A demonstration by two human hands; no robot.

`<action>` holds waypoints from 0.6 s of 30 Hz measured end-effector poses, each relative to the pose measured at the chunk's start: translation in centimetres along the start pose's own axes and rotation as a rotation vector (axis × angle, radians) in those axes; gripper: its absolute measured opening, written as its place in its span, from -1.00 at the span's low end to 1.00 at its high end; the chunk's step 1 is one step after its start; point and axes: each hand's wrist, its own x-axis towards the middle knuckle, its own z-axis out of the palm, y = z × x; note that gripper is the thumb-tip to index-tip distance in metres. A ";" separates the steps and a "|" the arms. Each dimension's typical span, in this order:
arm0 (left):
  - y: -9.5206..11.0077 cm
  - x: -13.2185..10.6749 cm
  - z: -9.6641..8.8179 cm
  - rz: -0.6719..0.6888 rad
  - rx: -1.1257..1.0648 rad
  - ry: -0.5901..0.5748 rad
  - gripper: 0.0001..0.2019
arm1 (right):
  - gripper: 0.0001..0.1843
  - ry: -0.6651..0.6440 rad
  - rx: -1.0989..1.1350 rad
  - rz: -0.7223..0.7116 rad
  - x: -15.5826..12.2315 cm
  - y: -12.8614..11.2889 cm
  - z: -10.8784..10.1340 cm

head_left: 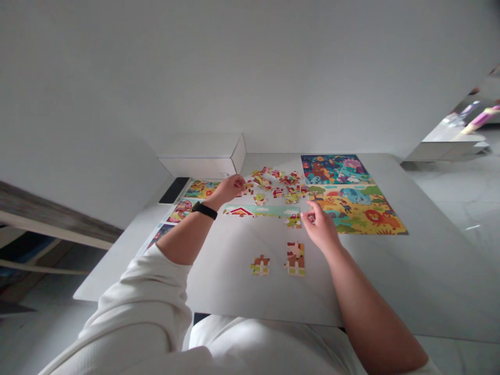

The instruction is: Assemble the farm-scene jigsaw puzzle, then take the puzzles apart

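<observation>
My left hand [233, 187], with a black watch [204, 210] on the wrist, reaches to the left edge of a heap of loose jigsaw pieces [276, 190]. Its fingers are pinched together; what they hold, if anything, I cannot make out. A joined strip of puzzle [261, 211] with a red roof and pale sky lies below the heap, several pieces reaching down at its right end. Beside that end, my right hand [321, 225] hovers with its thumb and index finger apart and nothing between them. Two smaller joined groups, a left one [260, 265] and a right one [295, 259], lie nearer me.
Two finished puzzles, a dark blue one [332, 169] and a yellow animal one [361, 208], lie at the right. A white box [201, 153] stands at the back left against the wall. By it are a black phone [174, 190] and a printed picture sheet [180, 212].
</observation>
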 end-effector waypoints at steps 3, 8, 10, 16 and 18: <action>1.2 -1.5 0.4 0.017 -0.214 -0.010 -0.60 | -0.48 -0.004 0.014 -0.002 0.0 -0.1 0.0; 4.6 -5.7 2.6 0.097 -0.485 -0.141 -0.48 | -0.51 -0.038 0.134 -0.024 0.0 -0.7 0.0; 6.2 -7.5 3.7 0.137 -0.565 -0.209 -0.45 | -0.53 -0.093 0.240 -0.044 -0.2 -1.2 0.1; 10.8 -10.9 6.1 0.275 -0.418 -0.315 -0.64 | -0.56 -0.307 0.430 -0.063 -0.8 -2.3 0.5; 11.3 -11.0 6.9 0.292 -0.443 -0.285 -0.62 | -0.58 -0.321 0.444 -0.030 -0.7 -2.1 0.7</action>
